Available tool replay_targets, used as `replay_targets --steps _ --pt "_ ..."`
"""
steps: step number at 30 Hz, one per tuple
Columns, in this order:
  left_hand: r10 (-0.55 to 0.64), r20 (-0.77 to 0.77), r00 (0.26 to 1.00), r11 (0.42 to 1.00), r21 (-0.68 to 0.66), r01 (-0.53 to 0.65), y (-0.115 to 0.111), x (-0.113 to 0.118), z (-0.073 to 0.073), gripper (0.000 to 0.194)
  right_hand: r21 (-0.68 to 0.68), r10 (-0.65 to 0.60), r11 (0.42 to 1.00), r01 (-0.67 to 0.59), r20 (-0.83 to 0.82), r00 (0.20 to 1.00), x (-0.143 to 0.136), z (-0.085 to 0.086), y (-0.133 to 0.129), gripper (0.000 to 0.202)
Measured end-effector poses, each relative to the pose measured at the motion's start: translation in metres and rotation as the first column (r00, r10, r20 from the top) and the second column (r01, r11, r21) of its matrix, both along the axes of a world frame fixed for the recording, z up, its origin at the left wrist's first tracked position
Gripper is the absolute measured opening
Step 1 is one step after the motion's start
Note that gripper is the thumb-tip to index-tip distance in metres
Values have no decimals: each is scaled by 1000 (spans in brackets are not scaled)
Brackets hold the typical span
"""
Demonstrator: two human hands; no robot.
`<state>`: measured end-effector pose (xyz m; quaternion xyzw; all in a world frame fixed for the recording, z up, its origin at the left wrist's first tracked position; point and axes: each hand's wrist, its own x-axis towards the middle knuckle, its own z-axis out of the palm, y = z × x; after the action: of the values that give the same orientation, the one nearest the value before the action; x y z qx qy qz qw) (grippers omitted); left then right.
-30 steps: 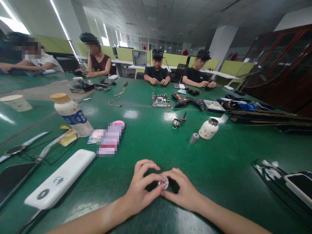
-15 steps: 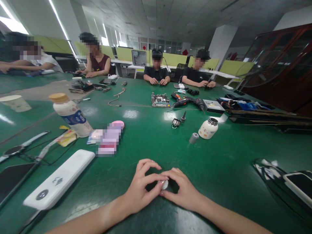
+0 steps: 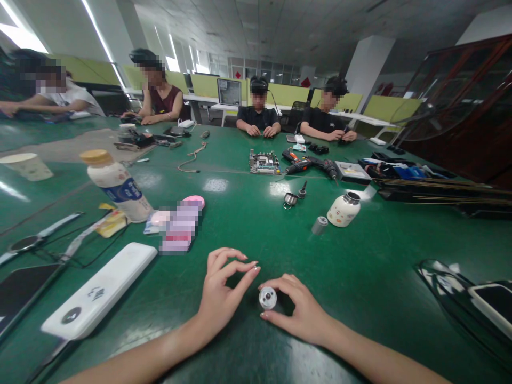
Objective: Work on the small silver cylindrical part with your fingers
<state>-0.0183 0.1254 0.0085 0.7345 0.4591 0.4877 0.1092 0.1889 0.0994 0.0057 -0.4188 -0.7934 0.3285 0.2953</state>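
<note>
Between the thumb and fingers of my right hand (image 3: 302, 312) is a small round silver metal part (image 3: 268, 298), its flat face with small holes turned up. To its upper left, my left hand (image 3: 224, 282) is raised with thumb and index fingertips pinched together on a tiny piece too small to name. Farther out on the green table (image 3: 240, 224) stand a grey metal cylinder (image 3: 319, 225) and an open cream bottle (image 3: 343, 209). A metal cup-shaped part (image 3: 290, 199) lies beyond them, beside a dark-tipped part (image 3: 303, 190).
At the left are a white power bank (image 3: 100, 290), a drink bottle (image 3: 120, 189), a watch (image 3: 26, 244) and a paper cup (image 3: 27, 166). A circuit board (image 3: 264, 162) and power drills (image 3: 300, 166) lie ahead. Several people sit across the table. Cables and a phone (image 3: 496, 301) are at right.
My left hand has moved away from the silver part, up and to the left, with its fingertips pinched. The part's top face now shows, still within my right hand.
</note>
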Motion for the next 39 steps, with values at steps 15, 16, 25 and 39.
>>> replay_targets --steps 15,16,25,39 --pt "168 -194 967 983 -35 -178 4 0 -6 10 -14 7 1000 -7 10 1000 1 0 -1 35" --pt "117 -141 983 992 -23 -122 2 0 -5 11 -8 7 1000 -7 8 1000 1 -1 -1 36" --pt "-244 -87 966 970 0 245 -13 3 0 11 34 0 999 -1 13 1000 1 -7 0 34" --pt "-326 -142 935 944 14 331 -15 3 1 25 52 5 999 -5 6 1000 0 -4 0 30"
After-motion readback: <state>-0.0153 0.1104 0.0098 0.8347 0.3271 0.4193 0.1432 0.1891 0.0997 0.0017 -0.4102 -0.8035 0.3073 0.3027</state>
